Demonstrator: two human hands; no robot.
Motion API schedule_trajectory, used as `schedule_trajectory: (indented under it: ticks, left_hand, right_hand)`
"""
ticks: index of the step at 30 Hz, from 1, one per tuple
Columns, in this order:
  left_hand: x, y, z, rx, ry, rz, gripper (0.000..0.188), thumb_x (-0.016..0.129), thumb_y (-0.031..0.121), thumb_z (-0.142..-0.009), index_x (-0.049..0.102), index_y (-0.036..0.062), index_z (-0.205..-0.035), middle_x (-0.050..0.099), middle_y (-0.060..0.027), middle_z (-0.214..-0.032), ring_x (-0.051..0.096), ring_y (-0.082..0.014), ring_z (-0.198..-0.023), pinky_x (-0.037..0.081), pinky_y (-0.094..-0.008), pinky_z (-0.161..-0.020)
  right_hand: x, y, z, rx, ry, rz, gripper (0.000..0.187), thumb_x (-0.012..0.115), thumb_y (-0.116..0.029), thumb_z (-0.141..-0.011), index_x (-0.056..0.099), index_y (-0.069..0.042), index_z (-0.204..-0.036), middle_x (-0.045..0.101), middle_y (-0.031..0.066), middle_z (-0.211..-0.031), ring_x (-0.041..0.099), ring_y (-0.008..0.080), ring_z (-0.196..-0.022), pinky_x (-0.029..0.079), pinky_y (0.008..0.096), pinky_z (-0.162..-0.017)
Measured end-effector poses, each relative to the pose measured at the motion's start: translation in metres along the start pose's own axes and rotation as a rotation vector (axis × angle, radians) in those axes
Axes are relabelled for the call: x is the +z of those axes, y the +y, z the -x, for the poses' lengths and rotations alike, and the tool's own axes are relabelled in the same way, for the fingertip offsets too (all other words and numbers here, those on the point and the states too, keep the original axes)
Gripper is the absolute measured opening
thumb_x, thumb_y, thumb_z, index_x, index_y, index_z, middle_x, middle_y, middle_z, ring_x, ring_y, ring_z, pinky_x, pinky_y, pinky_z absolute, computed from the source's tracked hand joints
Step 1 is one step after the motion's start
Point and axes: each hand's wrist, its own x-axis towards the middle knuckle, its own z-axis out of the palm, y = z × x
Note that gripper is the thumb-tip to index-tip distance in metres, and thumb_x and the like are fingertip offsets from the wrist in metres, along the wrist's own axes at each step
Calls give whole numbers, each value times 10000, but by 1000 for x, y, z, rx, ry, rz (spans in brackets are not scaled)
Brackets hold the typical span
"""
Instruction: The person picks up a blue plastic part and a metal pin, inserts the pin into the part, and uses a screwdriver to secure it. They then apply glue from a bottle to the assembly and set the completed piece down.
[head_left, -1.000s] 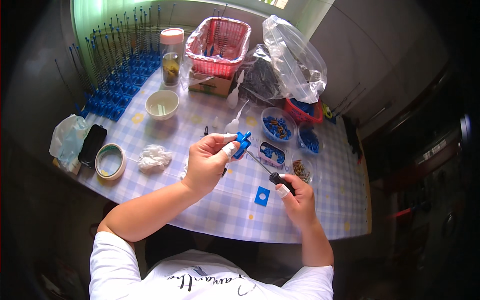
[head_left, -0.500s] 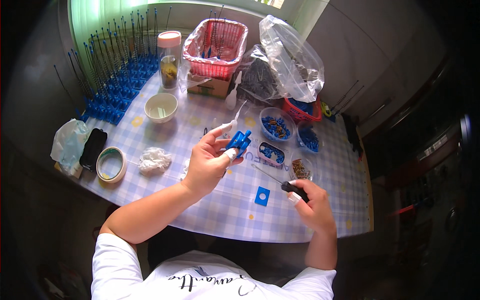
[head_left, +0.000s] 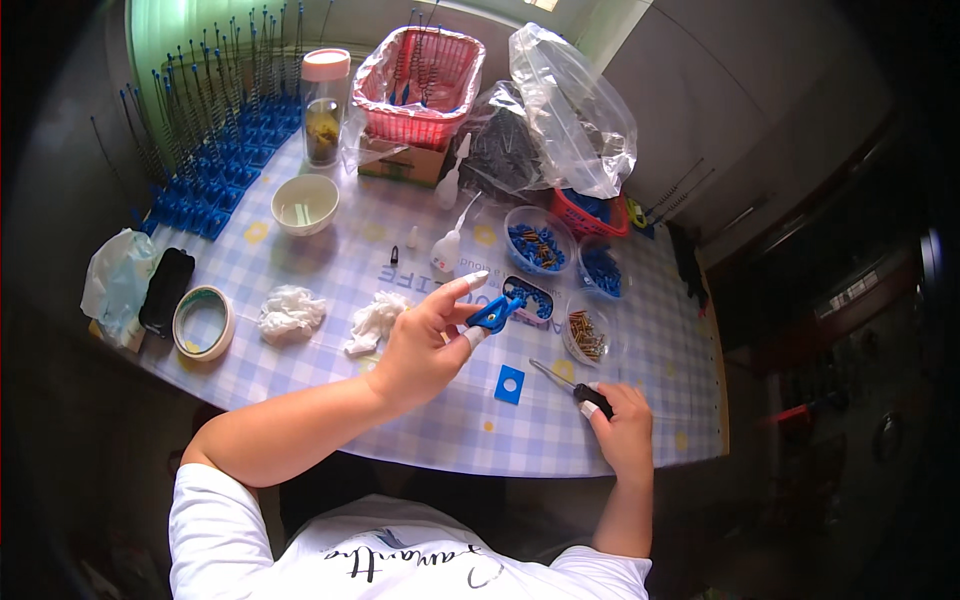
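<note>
My left hand, closed with wrapped fingertips, pinches a small blue plastic part above the table. Low at the right, my right hand is wrapped round the black handle of a screwdriver, its shaft pointing up and left. Between the hands a flat blue square plate with a round hole lies on the cloth. Just beyond the blue part is a small oval tin of blue pieces. A clear tub of brass-coloured screws stands above the screwdriver.
Tubs of small blue pieces sit at the right. Blue bases with upright springs crowd the far left. A bowl, a tape roll, white crumpled tissue, a squeeze bottle and a pink basket also stand on the table.
My left hand has turned the blue part and shifted it slightly right and down. My right hand and the screwdriver have moved lower, nearer the tabletop. The whole view has shifted a little.
</note>
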Motion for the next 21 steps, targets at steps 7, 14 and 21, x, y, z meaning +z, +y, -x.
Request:
schedule_trajectory:
  ticks: [7,14,21]
  left_hand:
    - [3,3,1,28,-17,22,553,600,-59,-861,431,25,-1380,683,-103,-1055,624,-76,-887,505,-232,-766]
    - [0,9,-4,-171,-2,257,530,645,-28,-850,456,-7,-1345,674,-112,-1015,650,-127,-898,518,-254,-784]
    - [-1,8,-8,-315,-66,282,589,666,-14,-830,424,-3,-1366,654,-120,-1032,647,-147,-898,554,-298,-790]
  right_hand:
    - [9,-6,-7,-66,115,141,245,707,-48,-704,669,-39,-945,645,100,-922,568,309,-883,473,403,-784]
    - [12,-5,-11,-100,139,170,279,717,-69,-668,663,-42,-941,638,90,-967,566,303,-924,442,420,-831]
    - [-2,-8,-9,-82,78,48,280,746,-103,-682,665,-46,-944,648,88,-970,585,298,-932,446,412,-834]
